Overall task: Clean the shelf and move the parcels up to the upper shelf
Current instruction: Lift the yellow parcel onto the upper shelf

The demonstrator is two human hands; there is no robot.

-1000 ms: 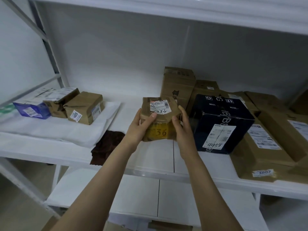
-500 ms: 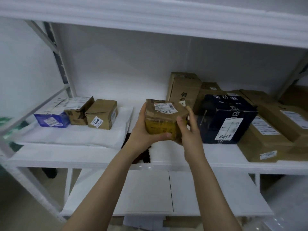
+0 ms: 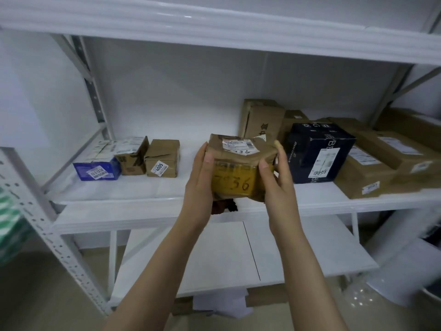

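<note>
Above the shelf edge (image 3: 143, 211), left hand (image 3: 199, 177) and right hand (image 3: 276, 185) clasping a taped parcel (image 3: 238, 168), arms outstretched

I see both hands on one brown parcel (image 3: 238, 163): left hand (image 3: 202, 177) on its left side, right hand (image 3: 276, 180) on its right, thumbs across the front. It's held in front of the middle shelf (image 3: 143, 211). Yellow tape with "36" handwritten on the front, white label on top. Dark cloth (image 3: 224, 205) at the shelf edge just below. Shelf left: blue box (image 3: 96, 169), two small cardboard boxes (image 3: 162, 158). Shelf right: navy box (image 3: 319, 151), larger cardboard boxes (image 3: 365, 173). Upper shelf (image 3: 214, 27) overhead.
</note>
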